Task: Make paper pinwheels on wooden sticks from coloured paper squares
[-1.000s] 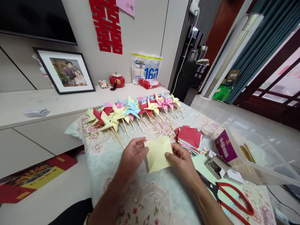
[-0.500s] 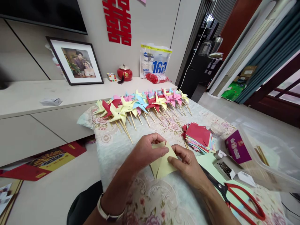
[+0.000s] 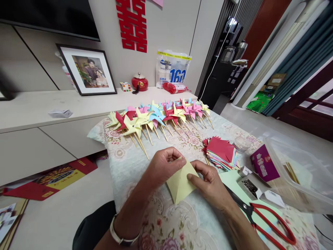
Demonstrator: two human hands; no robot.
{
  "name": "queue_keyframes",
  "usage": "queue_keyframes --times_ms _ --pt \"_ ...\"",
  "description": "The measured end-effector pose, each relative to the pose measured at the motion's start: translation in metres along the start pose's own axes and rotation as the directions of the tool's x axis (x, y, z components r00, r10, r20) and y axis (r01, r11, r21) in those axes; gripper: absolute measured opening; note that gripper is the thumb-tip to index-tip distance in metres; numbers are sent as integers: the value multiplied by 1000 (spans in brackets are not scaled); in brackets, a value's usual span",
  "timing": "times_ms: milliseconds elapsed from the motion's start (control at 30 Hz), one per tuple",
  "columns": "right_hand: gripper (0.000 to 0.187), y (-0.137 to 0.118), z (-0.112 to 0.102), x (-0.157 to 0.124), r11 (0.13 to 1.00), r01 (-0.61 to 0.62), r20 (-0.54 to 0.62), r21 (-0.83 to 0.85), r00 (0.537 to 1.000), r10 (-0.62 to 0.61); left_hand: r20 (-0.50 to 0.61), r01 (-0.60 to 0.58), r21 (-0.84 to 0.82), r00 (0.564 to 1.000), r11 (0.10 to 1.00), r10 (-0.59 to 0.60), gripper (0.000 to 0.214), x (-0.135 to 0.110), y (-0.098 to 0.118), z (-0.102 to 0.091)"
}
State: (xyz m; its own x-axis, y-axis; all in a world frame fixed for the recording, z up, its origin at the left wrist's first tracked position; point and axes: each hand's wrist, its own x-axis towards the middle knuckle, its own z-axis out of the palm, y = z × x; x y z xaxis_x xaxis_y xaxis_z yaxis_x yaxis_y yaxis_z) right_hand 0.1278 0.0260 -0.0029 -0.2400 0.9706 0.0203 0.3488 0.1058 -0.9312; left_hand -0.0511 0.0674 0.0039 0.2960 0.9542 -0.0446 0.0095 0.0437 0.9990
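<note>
At the far left of the worktop, finished paper pinwheels on sticks lie in a dense row. Nearer, the left hand has its fingers closed to a narrow pinch, thumb over the upper corner of a pale yellow paper square; the fingertips behind are partly hidden. The square is held between the two hands, above the near middle of the worktop, one corner pointing down; a line runs up from that corner, whether crease or cut I cannot tell. It should be very light, stiff enough to hold its shape yet easily bent, creased or torn, so a gentle pinch at corners or edges looks best. The right hand rests its thumb on the paper's right side, the other fingers curled close; how firmly they grip behind is not clear. Further right lie a stack of coloured paper, red-handled scissors and a clear plastic tub.
</note>
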Motion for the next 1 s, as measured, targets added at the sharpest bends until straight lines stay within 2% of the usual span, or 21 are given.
queue_keyframes --times_ms 300,633,767,833,867,933,967,1000 --pt "15 -1 2 0 999 9 13 -43 1000 -9 -3 -38 21 999 999 38 10 -2 4 2" --pt "15 -4 1 -1 999 23 -20 -28 1000 -24 -13 -20 1 1000 1000 20 18 -5 9 4" --pt "13 0 1 -1 992 88 -106 -86 990 -97 -49 -38 -11 998 999 37 26 -6 7 1" --pt "11 4 -1 -2 983 138 -241 -124 956 -165 -136 -87 -28 987 996 82 31 -7 7 -2" --pt "9 6 -3 -2 973 172 -324 -151 922 -213 -194 -114 -33 975 993 106 31 -8 8 -4" --pt "9 10 -6 -2 934 260 -465 -243 814 -348 -307 -147 -34 943 989 129 30 -10 8 -9" --pt "13 11 -7 -1 903 304 -488 -304 764 -422 -348 -148 -33 929 988 127 29 -11 7 -12" --pt "18 11 -8 -1 866 346 -467 -361 737 -489 -374 -142 -34 920 989 120 28 -12 6 -16"
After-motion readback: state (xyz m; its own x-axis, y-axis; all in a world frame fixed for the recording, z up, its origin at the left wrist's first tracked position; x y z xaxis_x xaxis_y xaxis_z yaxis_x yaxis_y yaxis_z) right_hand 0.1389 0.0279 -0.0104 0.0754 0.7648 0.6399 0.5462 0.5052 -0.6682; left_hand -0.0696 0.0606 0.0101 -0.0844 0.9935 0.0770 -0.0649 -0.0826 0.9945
